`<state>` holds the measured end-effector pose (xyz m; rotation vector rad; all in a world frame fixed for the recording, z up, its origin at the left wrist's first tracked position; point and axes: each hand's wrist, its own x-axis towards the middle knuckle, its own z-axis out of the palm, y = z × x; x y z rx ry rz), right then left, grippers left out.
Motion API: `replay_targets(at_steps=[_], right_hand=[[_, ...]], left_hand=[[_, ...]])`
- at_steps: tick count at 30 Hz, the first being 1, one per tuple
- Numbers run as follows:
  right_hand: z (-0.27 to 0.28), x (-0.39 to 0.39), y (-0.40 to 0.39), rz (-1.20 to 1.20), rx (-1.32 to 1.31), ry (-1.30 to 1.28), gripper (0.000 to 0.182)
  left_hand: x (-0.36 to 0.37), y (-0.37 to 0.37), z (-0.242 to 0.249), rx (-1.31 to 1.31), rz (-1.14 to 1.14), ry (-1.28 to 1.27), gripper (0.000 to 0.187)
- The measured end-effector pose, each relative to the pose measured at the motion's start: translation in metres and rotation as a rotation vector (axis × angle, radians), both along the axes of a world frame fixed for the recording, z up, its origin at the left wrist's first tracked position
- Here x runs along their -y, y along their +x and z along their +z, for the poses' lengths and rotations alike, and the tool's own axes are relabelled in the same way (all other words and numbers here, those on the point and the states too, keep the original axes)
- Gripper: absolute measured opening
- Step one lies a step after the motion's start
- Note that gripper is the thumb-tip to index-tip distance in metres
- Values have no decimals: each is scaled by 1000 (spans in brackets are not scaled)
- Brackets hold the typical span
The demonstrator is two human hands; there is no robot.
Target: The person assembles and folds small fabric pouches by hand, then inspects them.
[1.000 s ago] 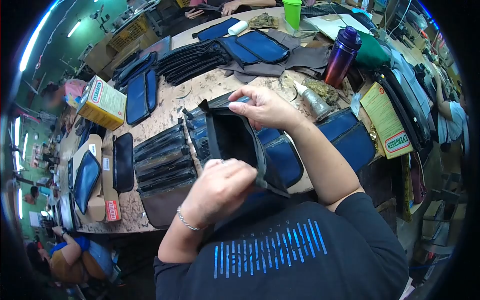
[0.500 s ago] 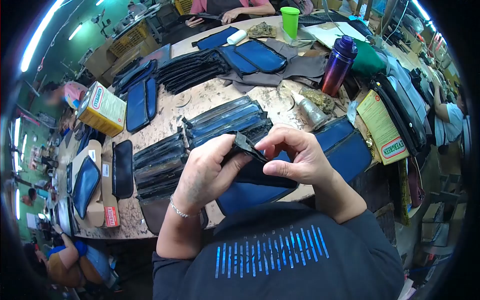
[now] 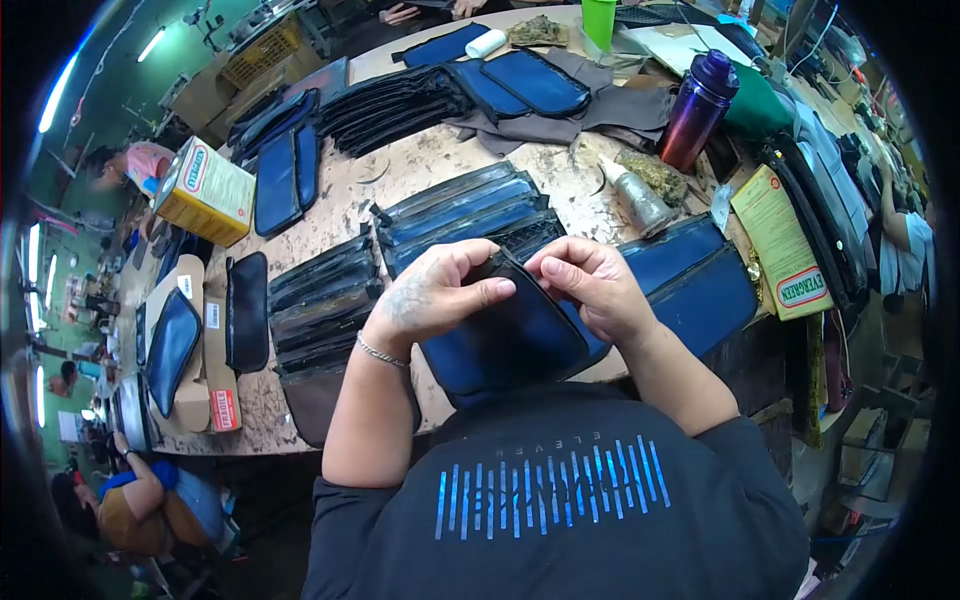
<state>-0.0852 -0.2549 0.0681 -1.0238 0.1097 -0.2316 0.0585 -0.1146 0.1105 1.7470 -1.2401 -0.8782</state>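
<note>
Pouch: a blue pouch (image 3: 510, 340) with black edging lies at the near edge of the worktable (image 3: 440, 165), just in front of the person's chest.
Left hand: the left hand (image 3: 435, 290) grips the pouch's upper left edge, thumb and fingers pinched on the black trim.
Right hand: the right hand (image 3: 590, 285) pinches the same top edge just beside the left, fingertips nearly touching it.
Behind the hands: a fanned stack of pouches (image 3: 460, 210) lies on the table.
Right of the pouch: more blue pouches (image 3: 690, 275), partly under the right forearm.
Far right: a purple bottle (image 3: 698, 110) stands upright.
Far left: a yellow box (image 3: 203, 190).
</note>
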Motion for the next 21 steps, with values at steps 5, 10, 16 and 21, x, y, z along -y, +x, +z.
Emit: replay_targets(at_steps=[5,10,16,21], right_hand=[[11,-2,-3,-49,-39,-205,13],[12,-5,-8,-7,-5,-183,13],[19,-1,-19,94,-39,-318,14],[23,-1,-23,166,-62,-269,15]], left_hand=[[-1,-13,4,-96,48,-89,33],[-9,-35,7,-10,195,-97,32],[-18,-46,8,60,131,-108,25],[-25,-55,14,93,94,-61,23]])
